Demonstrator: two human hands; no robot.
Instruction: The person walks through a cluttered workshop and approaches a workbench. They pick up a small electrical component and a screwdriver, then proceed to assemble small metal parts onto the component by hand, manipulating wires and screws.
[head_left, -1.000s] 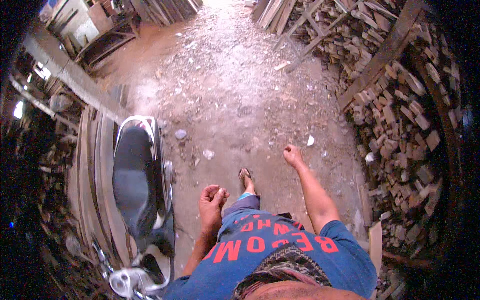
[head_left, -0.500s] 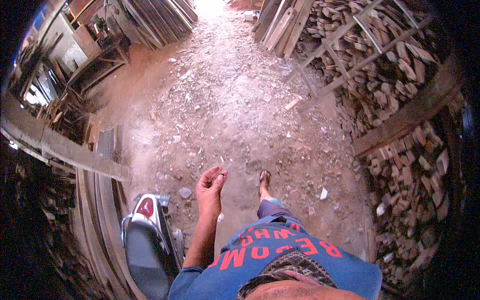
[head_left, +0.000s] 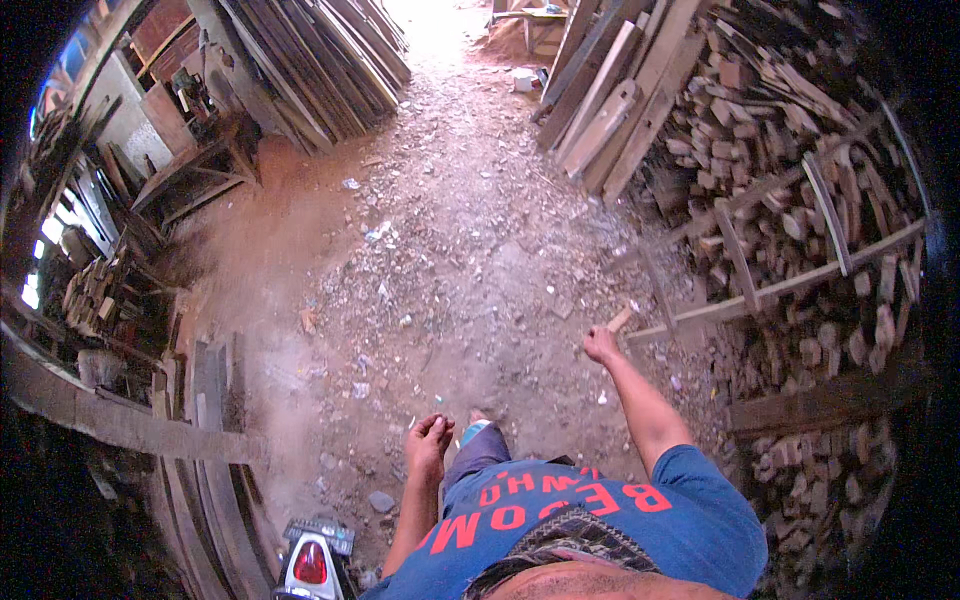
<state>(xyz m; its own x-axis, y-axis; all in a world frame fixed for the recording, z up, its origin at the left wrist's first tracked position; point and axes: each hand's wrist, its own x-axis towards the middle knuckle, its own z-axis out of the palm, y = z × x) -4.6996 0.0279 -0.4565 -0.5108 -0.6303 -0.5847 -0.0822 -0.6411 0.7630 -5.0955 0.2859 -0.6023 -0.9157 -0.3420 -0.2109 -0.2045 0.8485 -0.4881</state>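
My left hand (head_left: 430, 440) hangs in front of my body with the thumb and fingertips pinched together. Whatever is between them, if anything, is too small to make out. Farther forward and to the right, my right hand (head_left: 601, 344) is curled into a loose fist, and nothing shows sticking out of it. A small flat piece of wood (head_left: 621, 319) lies on the ground just beyond it in the picture. Both hands are held over the dirt ground (head_left: 460, 330), touching nothing else. One foot shows partly below, next to my left hand.
A motorbike's tail (head_left: 311, 563) stands at lower left, beside long planks (head_left: 205, 490) and a wooden beam (head_left: 130, 420). On the right, a wooden ladder-like frame (head_left: 740, 260) fronts piled wood offcuts (head_left: 790, 220). Boards (head_left: 610, 120) lean farther ahead; a workbench (head_left: 195, 165) stands far left.
I have walked forward; the motorbike has slid toward the lower edge. My right arm has swung into view. The left hand sits lower in the picture, its fingers still pinched.
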